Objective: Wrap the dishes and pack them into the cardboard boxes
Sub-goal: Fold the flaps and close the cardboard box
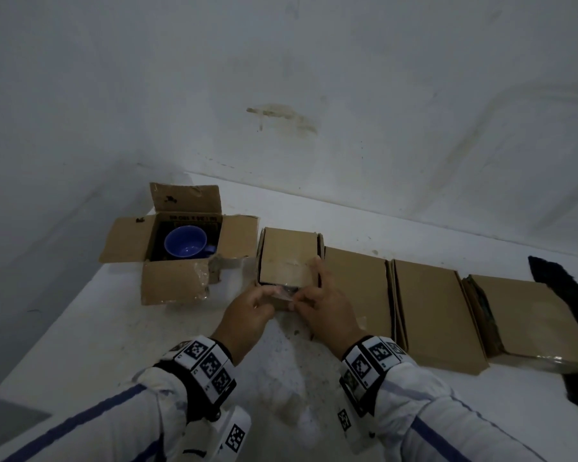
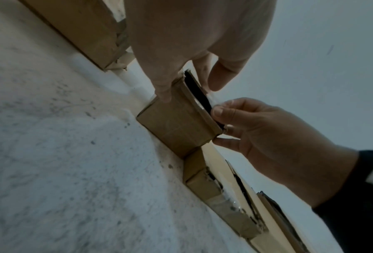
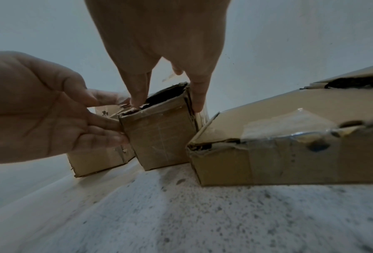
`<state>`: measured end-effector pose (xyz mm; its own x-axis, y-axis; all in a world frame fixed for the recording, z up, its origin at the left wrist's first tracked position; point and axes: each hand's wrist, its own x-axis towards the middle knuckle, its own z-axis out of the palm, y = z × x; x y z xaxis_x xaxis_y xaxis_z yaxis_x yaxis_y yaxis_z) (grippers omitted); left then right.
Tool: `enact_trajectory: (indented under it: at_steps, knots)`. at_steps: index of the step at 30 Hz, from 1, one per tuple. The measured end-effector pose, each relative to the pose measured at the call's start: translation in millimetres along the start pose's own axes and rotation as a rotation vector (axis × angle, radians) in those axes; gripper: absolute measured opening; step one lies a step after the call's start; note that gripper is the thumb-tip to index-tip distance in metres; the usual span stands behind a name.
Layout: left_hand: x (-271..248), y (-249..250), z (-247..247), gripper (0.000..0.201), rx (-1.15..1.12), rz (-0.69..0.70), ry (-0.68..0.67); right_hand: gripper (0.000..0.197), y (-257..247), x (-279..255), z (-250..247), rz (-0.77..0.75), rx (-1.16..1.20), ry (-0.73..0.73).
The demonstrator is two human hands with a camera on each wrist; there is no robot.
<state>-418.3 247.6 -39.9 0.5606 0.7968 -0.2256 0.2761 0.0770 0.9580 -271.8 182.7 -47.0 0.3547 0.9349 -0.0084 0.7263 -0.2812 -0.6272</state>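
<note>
A small brown cardboard box (image 1: 287, 258) lies on the white table (image 1: 114, 328), its near flap slightly ajar with a dark gap (image 3: 164, 95) showing. My left hand (image 1: 264, 300) holds the box's near left corner, thumb on the front face (image 2: 164, 92). My right hand (image 1: 306, 288) grips the near right corner, thumb on the flap edge and index finger along the box's right side (image 3: 197, 101). Glossy clear tape (image 1: 286, 291) shows between the hands. To the left an open cardboard box (image 1: 127, 241) holds a blue cup (image 1: 184, 243), bare of wrapping.
Three closed flat cardboard boxes (image 1: 357, 288) (image 1: 431, 311) (image 1: 528, 318) lie in a row right of the small one, almost touching it. Dark cloth (image 1: 568, 295) hangs at the far right. A white wall stands close behind. The table's left edge runs diagonally.
</note>
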Motion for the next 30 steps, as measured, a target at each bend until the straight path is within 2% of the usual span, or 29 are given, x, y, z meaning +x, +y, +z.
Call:
enact_trajectory:
  at_steps: [3, 5, 6, 9, 10, 16, 20, 25, 27, 30]
  knots:
    - [5, -15, -2, 0.056, -0.123, 0.014, 0.053, 0.011, 4, -1, 1, 0.037, 0.04, 0.019]
    - [14, -24, -6, 0.064, -0.172, -0.013, 0.084, 0.008, 6, -2, 2, 0.058, 0.108, 0.057]
    - [19, -27, -8, 0.065, -0.146, -0.014, 0.057, 0.009, 5, -2, 2, 0.08, 0.135, 0.061]
    - [30, -33, -6, 0.06, -0.022, 0.027, -0.116, 0.026, 2, -1, 2, 0.161, 0.239, 0.036]
    - [32, -32, -5, 0.059, 0.019, 0.039, -0.13, 0.029, 0, 0, 2, 0.185, 0.278, 0.023]
    - [38, -12, 3, 0.051, 0.095, 0.037, 0.008, 0.03, -20, 5, -19, 0.198, 0.466, 0.027]
    - [50, -9, -4, 0.069, 0.192, -0.015, 0.055, 0.023, -33, 15, -45, 0.168, 0.393, 0.012]
    - [52, 14, -11, 0.034, 0.268, 0.139, 0.06, 0.021, -40, 34, -65, 0.163, 0.319, -0.011]
    - [57, 14, -11, 0.037, 0.323, 0.19, 0.106, 0.024, -40, 41, -66, 0.176, 0.271, -0.01]
    - [62, 10, -12, 0.053, 0.374, 0.205, 0.138, 0.024, -43, 49, -65, 0.199, 0.236, 0.005]
